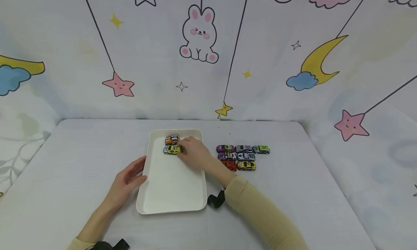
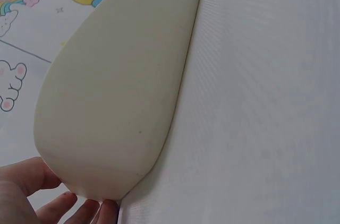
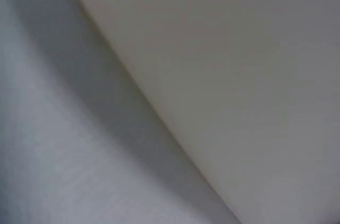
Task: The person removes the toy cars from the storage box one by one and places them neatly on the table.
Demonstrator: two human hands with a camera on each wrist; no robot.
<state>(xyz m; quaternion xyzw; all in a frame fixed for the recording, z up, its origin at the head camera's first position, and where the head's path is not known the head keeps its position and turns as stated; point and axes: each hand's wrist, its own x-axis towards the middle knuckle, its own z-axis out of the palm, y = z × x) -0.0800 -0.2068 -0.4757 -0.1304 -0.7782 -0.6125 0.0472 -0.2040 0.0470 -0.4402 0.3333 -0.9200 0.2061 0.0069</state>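
Note:
A white tray (image 1: 172, 195) lies on the table. Inside its far end are an orange-and-white toy car (image 1: 172, 140) and, just nearer, a yellow toy car (image 1: 171, 149). My right hand (image 1: 196, 154) reaches over the tray's right rim and pinches the right end of the yellow car. Against the left rim rests my left hand (image 1: 126, 178), thumb and fingers spread along the outer wall. The left wrist view has those fingertips (image 2: 65, 200) touching the tray's outside. Blurred, the right wrist view holds only tray and tablecloth, no fingers.
Right of the tray, several toy cars stand in rows, among them a purple one (image 1: 225, 148), a green one (image 1: 261, 149) and a yellow-and-red one (image 1: 246, 166). A white cloth (image 1: 293, 206) covers the table. Behind it hangs a cartoon-printed backdrop (image 1: 156, 47).

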